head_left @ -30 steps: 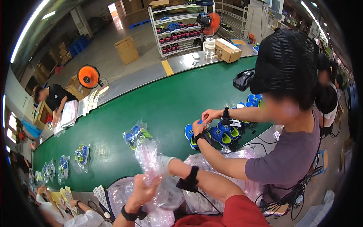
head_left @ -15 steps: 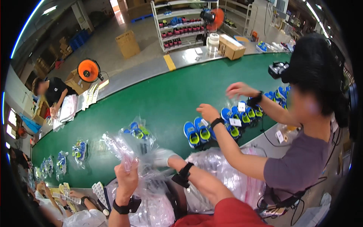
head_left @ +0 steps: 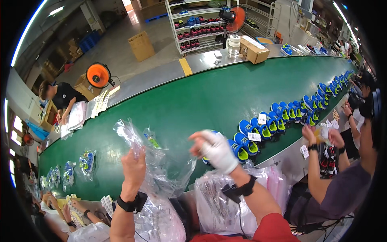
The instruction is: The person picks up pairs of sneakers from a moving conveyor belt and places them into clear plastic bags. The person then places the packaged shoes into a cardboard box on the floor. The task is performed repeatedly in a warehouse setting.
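Observation:
My left hand [head_left: 134,166] is closed around the gathered top of a clear plastic bag [head_left: 167,171], which hangs loosely over the belt's near edge. In a white fingerless glove, my right hand [head_left: 219,152] is held over the belt beside the nearest blue sneakers [head_left: 246,143]. Its fingers are blurred but look stretched out and apart, with nothing visible in them. The hand hides part of the front pair. Behind the clear bag lies a bagged sneaker [head_left: 151,139], mostly covered. Stacks of plastic bags [head_left: 225,197] lie below my right forearm.
The green conveyor belt [head_left: 193,97] runs across the view. Blue sneakers [head_left: 308,103] line its right side; bagged pairs [head_left: 86,161] sit at left. Co-workers stand at both ends. A cardboard box [head_left: 254,50], a jug [head_left: 234,46] and an orange fan [head_left: 98,75] are along the far edge.
My right hand has left the clear bag and swung right toward the sneakers. My left hand still grips the bag. The neighbour at right has drawn both arms back from the shoes.

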Demonstrator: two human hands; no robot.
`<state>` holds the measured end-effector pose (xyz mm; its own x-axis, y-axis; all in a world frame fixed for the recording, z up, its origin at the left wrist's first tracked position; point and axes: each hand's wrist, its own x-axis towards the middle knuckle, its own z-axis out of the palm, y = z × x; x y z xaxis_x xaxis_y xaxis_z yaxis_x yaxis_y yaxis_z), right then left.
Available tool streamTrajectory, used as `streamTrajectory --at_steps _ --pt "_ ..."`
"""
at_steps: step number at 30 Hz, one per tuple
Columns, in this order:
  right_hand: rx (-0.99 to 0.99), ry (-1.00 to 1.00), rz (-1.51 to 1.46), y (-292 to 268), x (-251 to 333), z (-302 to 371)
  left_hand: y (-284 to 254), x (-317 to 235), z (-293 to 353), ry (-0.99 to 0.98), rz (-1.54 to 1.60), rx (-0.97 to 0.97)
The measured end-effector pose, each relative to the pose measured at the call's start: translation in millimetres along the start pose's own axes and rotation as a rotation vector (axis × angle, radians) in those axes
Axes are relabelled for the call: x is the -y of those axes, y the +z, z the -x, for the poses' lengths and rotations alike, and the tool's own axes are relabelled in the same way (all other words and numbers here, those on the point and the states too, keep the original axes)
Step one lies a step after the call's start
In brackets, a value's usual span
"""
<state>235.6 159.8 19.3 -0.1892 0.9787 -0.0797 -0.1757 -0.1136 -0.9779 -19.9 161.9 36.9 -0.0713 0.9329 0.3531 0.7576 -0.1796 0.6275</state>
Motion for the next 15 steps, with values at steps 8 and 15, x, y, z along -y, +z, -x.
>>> streamTrajectory --at_steps 8,15 --pt "0.539 0.377 1.554 -48.8 -141.6 -51.4 21.3 -9.9 11.4 0.141 -0.032 0.053" --pt "0.078 0.158 1.239 -66.8 -127.7 -51.1 27.8 -4.2 7.3 0.070 0.016 0.055"
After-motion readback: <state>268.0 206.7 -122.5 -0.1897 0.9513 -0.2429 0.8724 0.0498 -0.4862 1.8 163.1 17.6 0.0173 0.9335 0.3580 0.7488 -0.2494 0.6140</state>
